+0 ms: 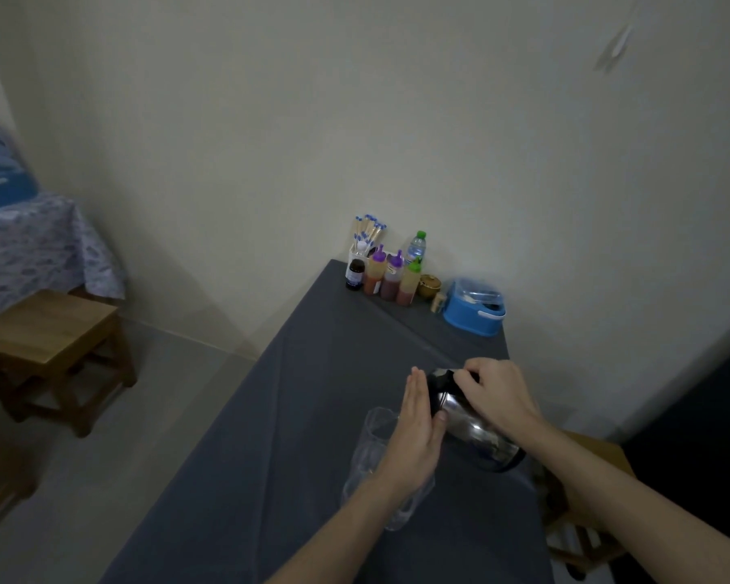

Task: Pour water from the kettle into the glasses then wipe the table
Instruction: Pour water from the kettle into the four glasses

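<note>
Seemingly the pouring step is underway in the head view: the kettle [473,423], a shiny steel one, is sitting on the grey-clothed worktop [312,394], leaning toward the glasses. The right hand [496,394] is closing its grip over the kettle's dark top, fingers curled around the lid or handle there. The left hand [414,432] is lying flat and open-palmed against the kettle's side, gripping nothing, steadying it. Two clear glasses [374,448] are standing just beside the kettle, partly hidden behind the left hand; whether they are holding water is too blurred to tell. No water stream is showing. Next, the spout needs lining up over a glass rim while the kettle is tipping slowly.
</note>
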